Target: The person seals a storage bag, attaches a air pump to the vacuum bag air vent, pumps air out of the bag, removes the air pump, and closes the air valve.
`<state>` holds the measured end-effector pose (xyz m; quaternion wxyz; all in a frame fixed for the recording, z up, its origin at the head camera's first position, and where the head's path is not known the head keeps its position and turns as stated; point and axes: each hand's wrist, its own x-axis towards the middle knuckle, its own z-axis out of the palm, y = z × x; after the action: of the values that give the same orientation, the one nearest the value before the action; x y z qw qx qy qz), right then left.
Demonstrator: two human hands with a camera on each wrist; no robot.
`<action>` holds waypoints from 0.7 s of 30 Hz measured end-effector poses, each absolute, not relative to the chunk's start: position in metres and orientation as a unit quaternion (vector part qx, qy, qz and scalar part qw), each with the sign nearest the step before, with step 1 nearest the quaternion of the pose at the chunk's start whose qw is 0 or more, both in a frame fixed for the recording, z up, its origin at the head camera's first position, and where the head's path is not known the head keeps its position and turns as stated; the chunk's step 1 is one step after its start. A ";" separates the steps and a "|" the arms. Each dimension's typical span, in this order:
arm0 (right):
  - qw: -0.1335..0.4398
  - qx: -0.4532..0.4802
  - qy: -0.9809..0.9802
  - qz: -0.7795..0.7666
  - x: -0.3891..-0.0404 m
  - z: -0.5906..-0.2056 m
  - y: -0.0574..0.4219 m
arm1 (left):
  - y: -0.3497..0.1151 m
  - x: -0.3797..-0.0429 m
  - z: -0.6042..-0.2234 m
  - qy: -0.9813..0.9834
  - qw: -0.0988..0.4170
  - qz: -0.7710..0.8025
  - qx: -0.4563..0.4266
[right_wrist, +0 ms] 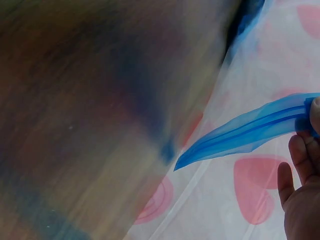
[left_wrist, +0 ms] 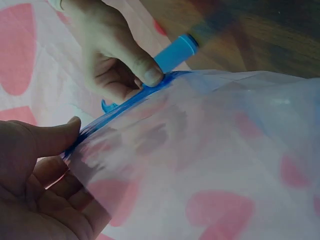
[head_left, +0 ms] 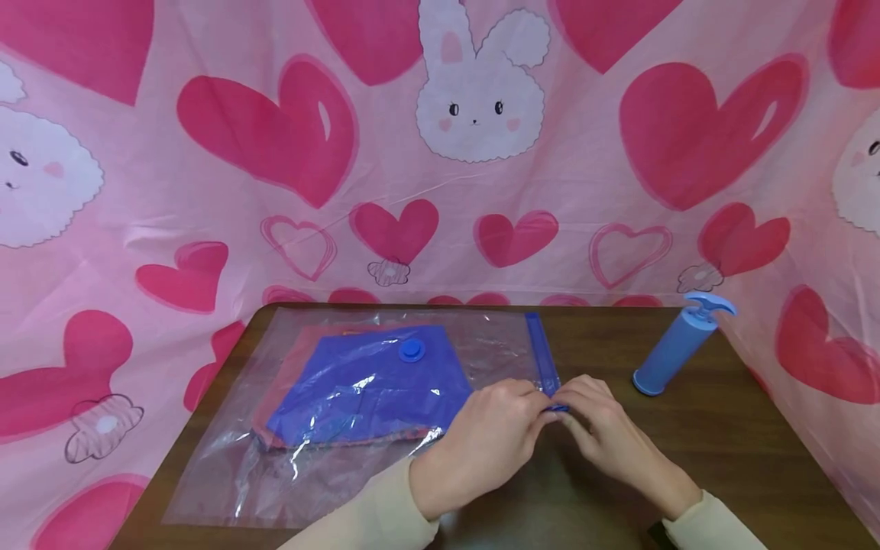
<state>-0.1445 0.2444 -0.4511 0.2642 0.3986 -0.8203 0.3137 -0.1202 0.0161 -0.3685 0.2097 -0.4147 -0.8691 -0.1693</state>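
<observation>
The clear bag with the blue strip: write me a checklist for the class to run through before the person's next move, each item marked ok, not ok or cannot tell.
1. Blue strip held by both hands: ok; the left-hand grip and right-hand grip both pinch it.
2. Strip sealed along its whole length: cannot tell; the hands hide part of it.
3. Blue and pink bundle inside the clear bag, away from the strip: ok.
4. Blue valve cap facing up: ok.
5. Cap fastened tightly: cannot tell.
6. Blue pump set on the cap: not ok; it stands apart on the table.
</observation>
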 end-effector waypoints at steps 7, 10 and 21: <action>0.284 0.418 -0.809 0.301 -0.148 -0.449 0.242 | 0.016 -0.123 -0.372 -0.859 0.243 -0.174 -0.416; 0.295 0.421 -0.806 0.294 -0.150 -0.449 0.241 | 0.016 -0.125 -0.373 -0.852 0.252 -0.188 -0.419; 0.285 0.407 -0.813 0.304 -0.154 -0.452 0.243 | 0.016 -0.126 -0.373 -0.835 0.272 -0.215 -0.428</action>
<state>-0.1543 0.2426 -0.4523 0.2852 0.4074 -0.8127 0.3035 -0.1256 0.0159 -0.3732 0.2720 -0.4282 -0.8347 -0.2145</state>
